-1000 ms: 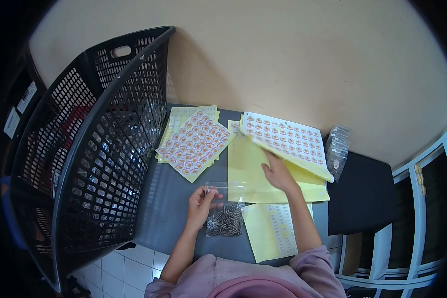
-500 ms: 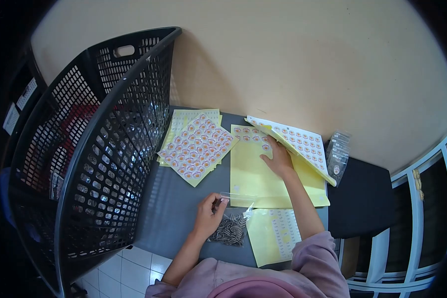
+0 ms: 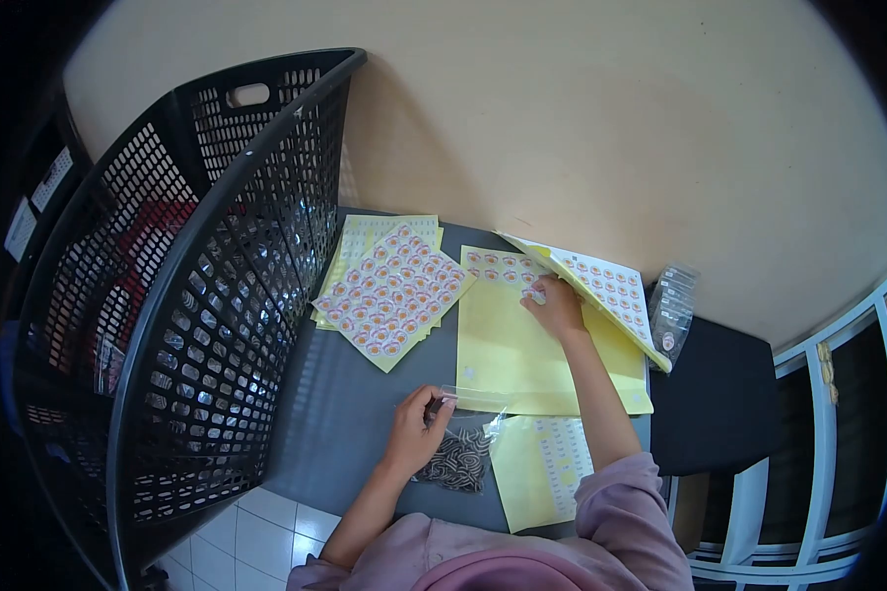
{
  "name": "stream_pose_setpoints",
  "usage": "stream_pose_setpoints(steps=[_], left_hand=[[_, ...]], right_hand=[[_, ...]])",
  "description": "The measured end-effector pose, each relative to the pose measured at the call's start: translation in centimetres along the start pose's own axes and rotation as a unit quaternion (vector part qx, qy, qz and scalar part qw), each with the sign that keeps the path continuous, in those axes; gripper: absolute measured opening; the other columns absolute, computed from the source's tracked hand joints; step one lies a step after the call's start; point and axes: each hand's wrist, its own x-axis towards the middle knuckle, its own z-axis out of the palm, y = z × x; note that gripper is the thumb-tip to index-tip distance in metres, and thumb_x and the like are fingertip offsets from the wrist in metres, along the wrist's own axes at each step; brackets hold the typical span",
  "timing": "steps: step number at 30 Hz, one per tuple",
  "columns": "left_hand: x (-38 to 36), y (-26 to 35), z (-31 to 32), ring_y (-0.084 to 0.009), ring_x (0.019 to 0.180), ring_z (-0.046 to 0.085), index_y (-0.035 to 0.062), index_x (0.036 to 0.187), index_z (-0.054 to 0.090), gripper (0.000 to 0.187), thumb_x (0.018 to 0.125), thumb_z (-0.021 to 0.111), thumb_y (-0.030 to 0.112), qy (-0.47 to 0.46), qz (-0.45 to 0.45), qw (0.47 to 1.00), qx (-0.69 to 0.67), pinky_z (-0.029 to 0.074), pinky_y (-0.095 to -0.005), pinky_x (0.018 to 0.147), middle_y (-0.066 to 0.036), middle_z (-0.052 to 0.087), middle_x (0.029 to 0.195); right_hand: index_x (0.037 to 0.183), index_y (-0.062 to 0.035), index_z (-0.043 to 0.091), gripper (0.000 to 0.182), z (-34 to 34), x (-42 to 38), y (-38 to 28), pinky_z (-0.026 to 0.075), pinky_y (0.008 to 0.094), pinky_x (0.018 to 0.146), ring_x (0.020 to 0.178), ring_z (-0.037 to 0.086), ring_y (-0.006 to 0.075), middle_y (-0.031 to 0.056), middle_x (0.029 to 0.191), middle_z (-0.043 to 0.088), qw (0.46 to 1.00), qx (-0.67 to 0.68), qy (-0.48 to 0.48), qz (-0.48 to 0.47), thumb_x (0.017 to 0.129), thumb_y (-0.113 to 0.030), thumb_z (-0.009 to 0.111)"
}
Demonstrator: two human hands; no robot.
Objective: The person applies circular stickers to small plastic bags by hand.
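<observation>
The left hand pinches the top edge of a clear plastic bag between thumb and fingers; the bag lies on the grey counter and holds small dark striped items. The right hand reaches forward, its fingertips pressed on a round sticker at the upper row of a mostly bare yellow backing sheet; whether the sticker is pinched or merely touched cannot be told. Over the wrist side of that hand a full sticker sheet stands tilted up, folded back from the stack. A fanned pile of sticker sheets lies to the left, near a black perforated basket standing on edge. A smaller yellow label sheet lies just beside the bag. Small clear packets rest at the counter's right end, beside a black surface.
</observation>
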Motion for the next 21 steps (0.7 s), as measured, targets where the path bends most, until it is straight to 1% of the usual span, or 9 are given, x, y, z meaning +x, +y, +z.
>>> stream_pose_setpoints(steps=[4, 8, 12, 14, 15, 17, 18, 20, 21], left_hand=[[0.0, 0.1, -0.1, -0.0090, 0.059, 0.045, -0.0004, 0.079, 0.053, 0.012, 0.081, 0.056, 0.011, -0.003, -0.003, 1.000, 0.000, 0.037, -0.0230, 0.054, -0.003, 0.052, 0.068], [0.0, -0.1, 0.0, -0.0088, 0.059, 0.044, -0.0003, 0.079, 0.054, 0.011, 0.081, 0.056, 0.011, -0.007, -0.002, 1.000, -0.004, 0.037, -0.0231, 0.054, -0.003, 0.053, 0.068], [0.0, -0.1, 0.0, -0.0079, 0.057, 0.044, -0.0001, 0.078, 0.054, 0.011, 0.081, 0.056, 0.010, 0.004, 0.005, 1.000, -0.005, 0.036, -0.0221, 0.052, -0.003, 0.052, 0.067], [0.0, 0.2, -0.3, -0.0185, 0.073, 0.053, -0.0007, 0.086, 0.054, 0.013, 0.082, 0.053, 0.012, -0.047, -0.049, 0.997, 0.039, 0.041, -0.0287, 0.063, -0.010, 0.057, 0.081], [0.1, 0.0, -0.2, -0.0185, 0.073, 0.053, -0.0007, 0.086, 0.054, 0.013, 0.082, 0.053, 0.012, -0.046, -0.049, 0.997, 0.038, 0.041, -0.0287, 0.063, -0.010, 0.057, 0.081], [0.1, -0.5, 0.5, -0.0224, 0.095, 0.049, 0.0031, 0.099, 0.055, 0.020, 0.083, 0.048, 0.014, -0.056, 0.121, 0.980, 0.147, 0.035, -0.0344, 0.080, -0.008, 0.059, 0.092], [0.0, -0.4, 0.7, -0.0224, 0.095, 0.049, 0.0031, 0.099, 0.055, 0.020, 0.083, 0.048, 0.014, -0.057, 0.120, 0.980, 0.146, 0.035, -0.0344, 0.080, -0.008, 0.059, 0.092], [-0.4, 0.1, 1.2, -0.0229, 0.112, 0.039, 0.0069, 0.111, 0.053, 0.029, 0.084, 0.044, 0.016, -0.123, 0.075, 0.964, 0.224, 0.023, -0.0395, 0.090, -0.006, 0.060, 0.099], [-0.5, 0.2, 1.2, -0.0229, 0.112, 0.039, 0.0069, 0.111, 0.053, 0.029, 0.084, 0.044, 0.016, -0.124, 0.076, 0.964, 0.224, 0.023, -0.0395, 0.090, -0.006, 0.060, 0.099]], right_hand=[[0.083, -0.0039, 0.059, 0.018, 0.9, 1.1, 0.7, 0.043, 0.0334, 0.075, 0.087, 0.059, 0.0227, 0.0095, 0.087, 0.063, 0.998, 0.057, 0.005, 0.029, 0.074, -0.019, 0.063], [0.078, -0.0028, 0.058, 0.010, 1.8, 1.6, 1.4, 0.045, 0.0333, 0.070, 0.079, 0.060, 0.0231, 0.0110, 0.081, 0.062, 0.998, 0.050, 0.036, 0.005, 0.074, -0.012, 0.061], [0.072, -0.0009, 0.059, 0.006, 2.6, 2.1, 1.1, 0.046, 0.0360, 0.069, 0.075, 0.059, 0.0281, 0.0159, 0.080, 0.061, 0.997, 0.007, 0.082, -0.010, 0.072, -0.007, 0.060], [0.070, -0.0003, 0.059, 0.006, 2.7, 2.3, 0.9, 0.046, 0.0372, 0.069, 0.074, 0.058, 0.0298, 0.0174, 0.079, 0.060, 0.996, 0.001, 0.089, 0.001, 0.071, -0.006, 0.059], [0.069, 0.0000, 0.059, 0.006, 2.8, 2.3, 0.8, 0.046, 0.0377, 0.069, 0.074, 0.058, 0.0305, 0.0186, 0.078, 0.060, 0.995, -0.008, 0.100, -0.002, 0.071, -0.006, 0.058], [0.069, 0.0004, 0.060, 0.006, 2.9, 2.3, 0.7, 0.046, 0.0383, 0.068, 0.075, 0.058, 0.0313, 0.0197, 0.077, 0.059, 0.994, -0.018, 0.111, -0.003, 0.071, -0.005, 0.057], [0.069, 0.0005, 0.060, 0.007, 2.8, 2.4, 0.6, 0.046, 0.0384, 0.069, 0.076, 0.058, 0.0314, 0.0201, 0.077, 0.059, 0.995, -0.021, 0.098, 0.000, 0.071, -0.005, 0.057], [0.069, 0.0005, 0.060, 0.007, 2.9, 2.7, 0.9, 0.046, 0.0384, 0.069, 0.076, 0.058, 0.0316, 0.0205, 0.077, 0.059, 0.996, -0.023, 0.087, 0.004, 0.071, -0.005, 0.057], [0.068, 0.0006, 0.060, 0.007, 3.1, 2.8, 1.0, 0.046, 0.0385, 0.069, 0.076, 0.058, 0.0316, 0.0208, 0.077, 0.059, 0.995, -0.033, 0.099, -0.011, 0.071, -0.005, 0.057]])
